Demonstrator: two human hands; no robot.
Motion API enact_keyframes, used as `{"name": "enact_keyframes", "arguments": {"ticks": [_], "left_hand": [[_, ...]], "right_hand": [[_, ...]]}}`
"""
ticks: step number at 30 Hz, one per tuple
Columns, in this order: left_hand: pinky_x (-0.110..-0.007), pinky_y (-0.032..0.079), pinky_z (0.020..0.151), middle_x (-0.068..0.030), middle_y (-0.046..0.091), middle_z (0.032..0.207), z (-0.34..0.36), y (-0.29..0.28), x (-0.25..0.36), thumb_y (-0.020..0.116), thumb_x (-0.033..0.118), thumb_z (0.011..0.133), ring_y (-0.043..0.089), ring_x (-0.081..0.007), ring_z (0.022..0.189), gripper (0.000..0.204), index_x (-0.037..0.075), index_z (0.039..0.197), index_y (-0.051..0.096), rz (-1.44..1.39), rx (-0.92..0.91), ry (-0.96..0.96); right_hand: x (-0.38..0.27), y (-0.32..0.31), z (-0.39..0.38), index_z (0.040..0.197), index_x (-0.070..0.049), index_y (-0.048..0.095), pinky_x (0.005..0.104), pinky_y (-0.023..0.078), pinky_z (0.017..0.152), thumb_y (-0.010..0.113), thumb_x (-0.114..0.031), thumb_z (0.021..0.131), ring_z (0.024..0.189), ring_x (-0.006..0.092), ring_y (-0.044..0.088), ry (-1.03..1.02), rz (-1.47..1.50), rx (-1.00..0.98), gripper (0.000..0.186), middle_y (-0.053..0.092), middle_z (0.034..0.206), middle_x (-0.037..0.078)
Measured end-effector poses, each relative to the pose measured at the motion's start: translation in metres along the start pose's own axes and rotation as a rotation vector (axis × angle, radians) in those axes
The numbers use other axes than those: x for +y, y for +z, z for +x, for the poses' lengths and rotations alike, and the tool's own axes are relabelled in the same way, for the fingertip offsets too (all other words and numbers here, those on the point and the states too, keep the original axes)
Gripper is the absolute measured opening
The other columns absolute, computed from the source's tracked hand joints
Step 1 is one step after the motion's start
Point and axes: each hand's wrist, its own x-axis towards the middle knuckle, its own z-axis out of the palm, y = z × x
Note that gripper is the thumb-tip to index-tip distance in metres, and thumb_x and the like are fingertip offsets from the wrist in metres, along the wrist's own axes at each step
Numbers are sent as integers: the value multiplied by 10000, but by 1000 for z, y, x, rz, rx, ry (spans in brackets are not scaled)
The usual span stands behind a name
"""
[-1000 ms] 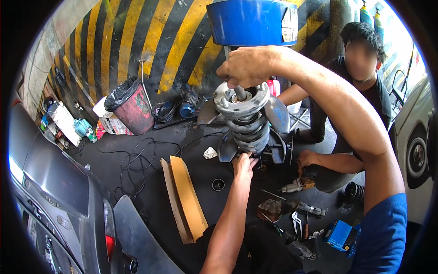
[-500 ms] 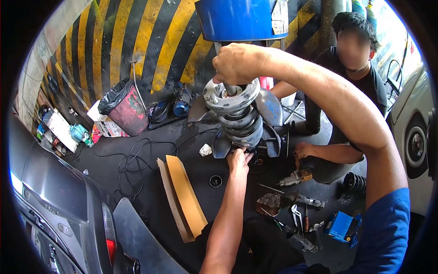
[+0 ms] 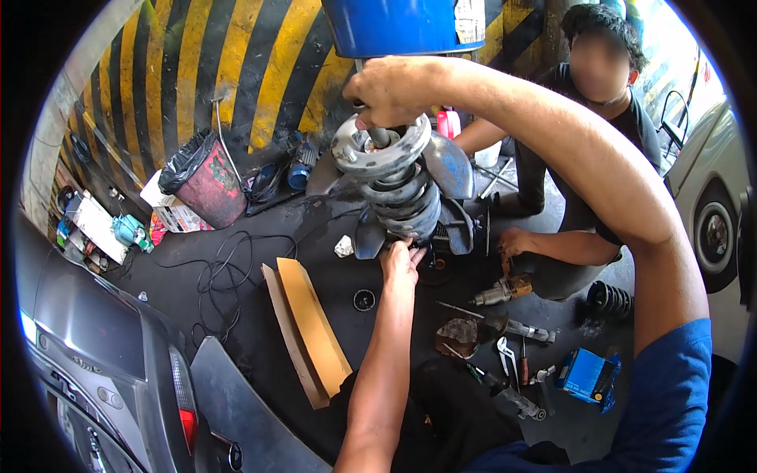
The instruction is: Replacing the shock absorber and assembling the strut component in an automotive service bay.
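In the middle stands a spring compressor with broad dark jaws [image 3: 450,167] around a grey coil spring [image 3: 400,203]. A pale ring-shaped plate [image 3: 347,154] caps the spring. My right hand [image 3: 388,88] is closed around the upper end of an upright metal rod [image 3: 380,137] that goes down through the plate's centre. Below, my left hand [image 3: 400,262] grips the spring's lower end from underneath, with some fingers hidden behind it. A co-worker's hand [image 3: 514,241] on the right holds an impact wrench [image 3: 505,290] near the floor.
A blue drum [image 3: 402,27] hangs over the far side. Left of my forearm lies an open cardboard box [image 3: 314,327]. Shock absorbers [image 3: 516,400], pliers [image 3: 505,356] and a blue box [image 3: 582,375] lie at right. A loose cable [image 3: 217,276] and a dark car [image 3: 102,339] are left.
The whole view has shifted, so things appear slightly further left and higher. Both my hands keep their places on the rod and the spring; the spring's top leans slightly more to the left.
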Motion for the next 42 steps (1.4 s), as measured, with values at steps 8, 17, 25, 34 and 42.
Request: {"name": "enact_keyframes", "arguments": {"ticks": [8,17,25,34,42], "left_hand": [[-603,412,996,-206,373,1392,5,-3,-10,565,-27,850,327,-470,1298,498,-28,1317,393,-6,3,-18],[-545,458,943,-139,489,1275,17,-16,-12,626,0,821,491,-373,1163,515,82,1293,439,-9,-8,-29],[-607,422,983,-195,397,1371,9,-6,-12,589,-26,837,364,-463,1268,483,-9,1291,425,-56,-8,-9],[-590,451,956,-187,466,1305,10,-6,-14,605,-25,832,420,-439,1218,468,9,1272,450,-46,14,2],[-571,471,938,-169,476,1290,9,1,-14,619,-11,843,450,-428,1178,453,30,1264,459,1,64,12]], "right_hand": [[3,11,2,932,54,649,422,518,797,632,-288,842,875,371,650,-59,26,23,354,664,798,223],[16,17,3,914,37,658,427,514,808,593,-349,887,882,380,649,-218,170,167,392,667,795,219],[-6,11,2,907,64,646,446,522,761,591,-318,891,824,383,659,40,37,-10,386,659,767,238],[-1,5,-4,1047,59,587,434,535,734,634,-201,857,827,361,669,-158,-36,-1,325,661,756,210],[-9,15,1,878,41,668,419,543,732,625,-245,845,825,354,675,148,44,3,291,672,802,215]]}}
